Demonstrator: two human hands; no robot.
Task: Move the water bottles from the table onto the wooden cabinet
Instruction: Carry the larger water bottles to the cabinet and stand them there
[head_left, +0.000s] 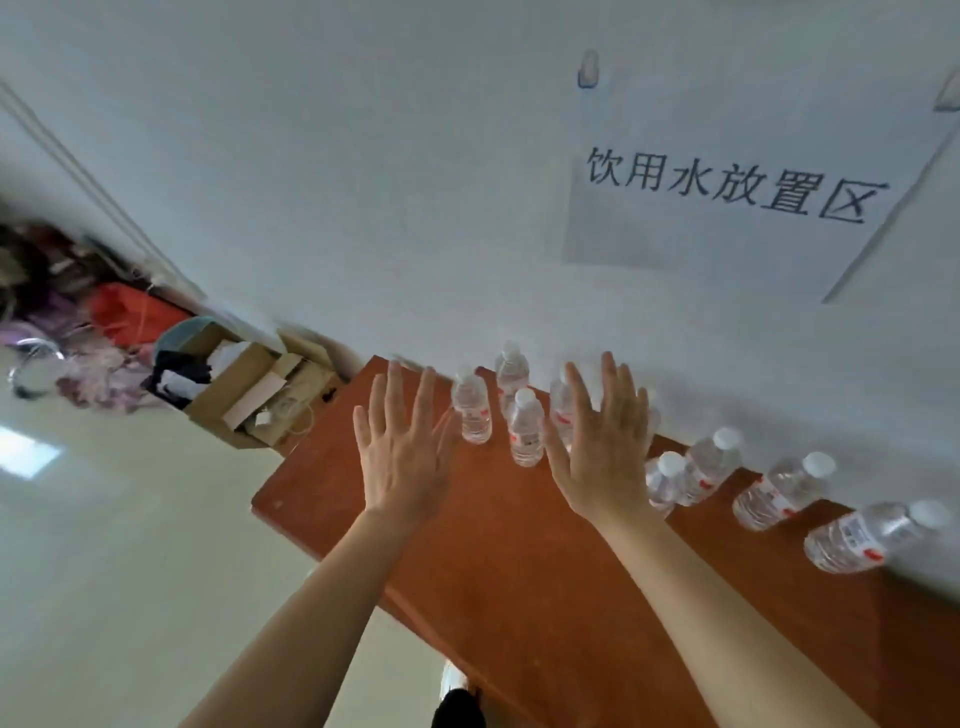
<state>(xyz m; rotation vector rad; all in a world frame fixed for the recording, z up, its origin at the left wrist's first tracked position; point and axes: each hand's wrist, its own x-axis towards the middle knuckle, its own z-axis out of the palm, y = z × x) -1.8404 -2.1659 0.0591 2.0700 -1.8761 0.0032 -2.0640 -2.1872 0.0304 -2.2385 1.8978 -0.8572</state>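
Note:
Several clear water bottles with white caps and red labels stand on the reddish-brown wooden cabinet (467, 561) along the white wall. One bottle (471, 408) stands just right of my left hand (402, 452). Another bottle (526, 428) stands between both hands, with one more (511, 370) behind it. My right hand (605, 447) hovers with straight fingers, partly hiding a bottle (562, 410). More bottles (709, 465) run to the right, the last one (862, 535) near the frame's edge. Both hands are flat, spread and hold nothing.
A paper sign (727, 182) with printed characters hangs on the wall above the bottles. Left of the cabinet, on the pale floor, sit an open cardboard box (249, 389) and a heap of bags and clothes (78, 322).

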